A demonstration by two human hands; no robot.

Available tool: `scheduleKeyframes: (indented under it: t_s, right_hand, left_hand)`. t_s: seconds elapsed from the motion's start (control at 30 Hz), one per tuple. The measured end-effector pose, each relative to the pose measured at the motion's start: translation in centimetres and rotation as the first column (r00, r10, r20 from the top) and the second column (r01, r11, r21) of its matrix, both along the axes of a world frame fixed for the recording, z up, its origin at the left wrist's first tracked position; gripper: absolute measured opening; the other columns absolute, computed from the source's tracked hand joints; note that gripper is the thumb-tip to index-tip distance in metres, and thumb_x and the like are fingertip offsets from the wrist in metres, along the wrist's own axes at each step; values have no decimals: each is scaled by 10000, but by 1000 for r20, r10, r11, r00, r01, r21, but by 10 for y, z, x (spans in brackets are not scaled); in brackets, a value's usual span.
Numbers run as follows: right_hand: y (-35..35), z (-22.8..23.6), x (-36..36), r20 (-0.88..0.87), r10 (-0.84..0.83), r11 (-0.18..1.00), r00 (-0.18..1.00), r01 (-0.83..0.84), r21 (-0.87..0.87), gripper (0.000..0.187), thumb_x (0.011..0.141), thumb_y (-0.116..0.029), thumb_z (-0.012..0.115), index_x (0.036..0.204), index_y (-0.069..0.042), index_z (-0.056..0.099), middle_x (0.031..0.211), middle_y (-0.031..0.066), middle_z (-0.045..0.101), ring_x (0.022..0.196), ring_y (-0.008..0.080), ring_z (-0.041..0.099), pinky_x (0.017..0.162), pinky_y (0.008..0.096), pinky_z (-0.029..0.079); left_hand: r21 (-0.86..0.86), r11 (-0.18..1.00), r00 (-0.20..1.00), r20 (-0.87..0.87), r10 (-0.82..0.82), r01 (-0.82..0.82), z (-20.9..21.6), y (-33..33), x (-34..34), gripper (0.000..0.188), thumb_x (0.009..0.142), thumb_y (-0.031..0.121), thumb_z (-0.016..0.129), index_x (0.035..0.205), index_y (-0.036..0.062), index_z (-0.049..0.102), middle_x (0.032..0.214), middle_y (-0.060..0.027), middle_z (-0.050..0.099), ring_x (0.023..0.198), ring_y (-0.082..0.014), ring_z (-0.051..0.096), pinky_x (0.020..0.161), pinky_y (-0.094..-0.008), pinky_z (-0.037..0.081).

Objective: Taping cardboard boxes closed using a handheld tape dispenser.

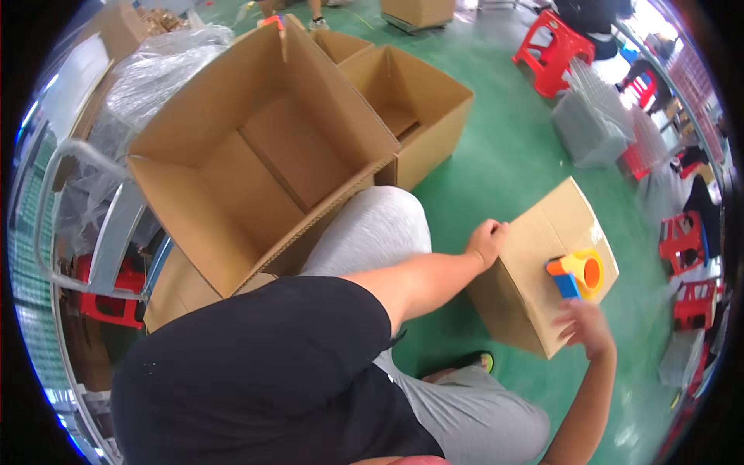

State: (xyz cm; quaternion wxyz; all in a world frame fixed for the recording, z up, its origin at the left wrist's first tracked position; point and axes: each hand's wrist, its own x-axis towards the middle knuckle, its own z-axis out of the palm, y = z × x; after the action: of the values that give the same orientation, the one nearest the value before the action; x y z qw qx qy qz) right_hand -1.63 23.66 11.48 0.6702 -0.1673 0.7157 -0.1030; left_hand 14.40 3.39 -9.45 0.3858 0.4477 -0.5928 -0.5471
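Observation:
A closed cardboard box [535, 244] stands on the floor to the right of my knees. On its top lies a tape dispenser [590, 273] in yellow and orange with a blue part. My left hand [488, 242] is at the box's left edge, its fingers curled in against the cardboard; the fingertips are partly hidden. Just on the near side of the tape dispenser, my right hand [587, 328] hovers by the box top with fingers spread and slightly blurred. Nothing shows in it, and it looks apart from the dispenser.
A large open carton [232, 167] stands at my left, with another open carton [434, 132] behind it. Plastic-wrapped goods [167, 81] and a metal cart handle [46, 209] are farther left. Red stools [552, 50] and a grey bin [589, 128] stand at the right.

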Motion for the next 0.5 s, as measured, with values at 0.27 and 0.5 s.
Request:
scheduleKeyframes:
  t_s: [0.27,0.5]
  right_hand:
    - [1,-81,-9,-966,-256,687,-24,-708,-165,664,695,-137,789,1291,-42,512,1309,202,499,1233,403,463,997,491,408]
    - [19,-103,-71,-946,-301,704,123,-640,-307,715,750,-84,780,1385,-51,452,1389,209,465,1291,409,425,1080,469,368]
  left_hand:
    - [160,980,992,-45,-115,121,-32,5,-24,622,934,619,475,1061,37,654,1049,-192,680,1008,-328,634,862,-407,474]
    - [569,591,816,-471,-334,571,41,-3,-15,832,903,767,343,1334,97,584,1308,-145,604,1093,-287,611,933,-393,476]
